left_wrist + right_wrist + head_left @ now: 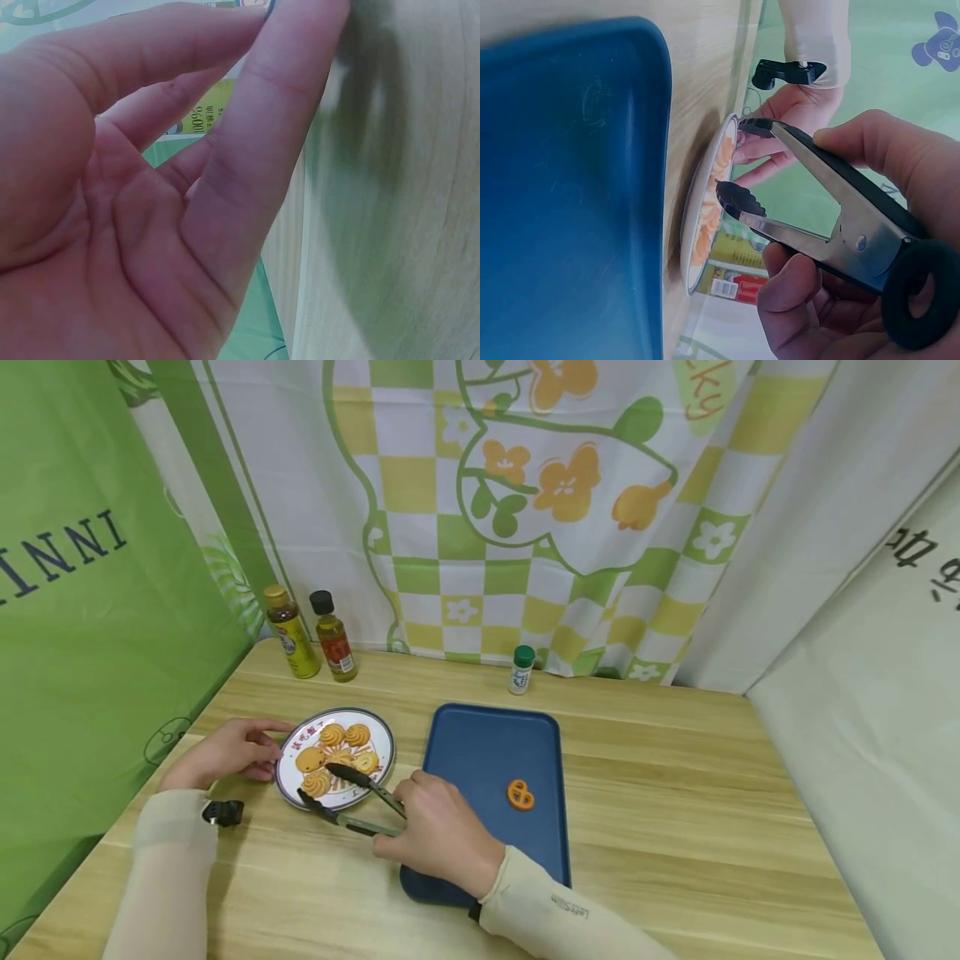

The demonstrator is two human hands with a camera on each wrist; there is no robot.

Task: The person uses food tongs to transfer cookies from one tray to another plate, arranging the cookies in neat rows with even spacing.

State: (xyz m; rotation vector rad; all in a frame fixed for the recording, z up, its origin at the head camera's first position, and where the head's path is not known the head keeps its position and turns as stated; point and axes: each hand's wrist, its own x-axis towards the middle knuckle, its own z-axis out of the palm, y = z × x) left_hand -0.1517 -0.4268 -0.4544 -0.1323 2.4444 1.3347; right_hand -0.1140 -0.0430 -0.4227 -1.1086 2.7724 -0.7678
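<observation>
My left hand [232, 750] grips the left rim of a white oval plate [385, 735], its thumb and fingertips at the edge. Several golden swirled cookies [357, 735] and a round flat cookie [309, 760] lie on that plate. With my right hand [446, 835] I hold black-tipped metal tongs [351, 823], their arms spread apart. The tong tips hover over the near part of the plate by the cookies; in the right wrist view the tongs [859, 236] have nothing between them. In the left wrist view the palm of my left hand [150, 225] hides most of the plate.
A blue tray [491, 739] bearing one pretzel [520, 795] lies right of the plate, partly beneath my right forearm. Two sauce bottles, one yellow-labelled [296, 643] and one black-capped [334, 643], stand at the back left. A green-capped shaker [521, 671] stands behind the tray.
</observation>
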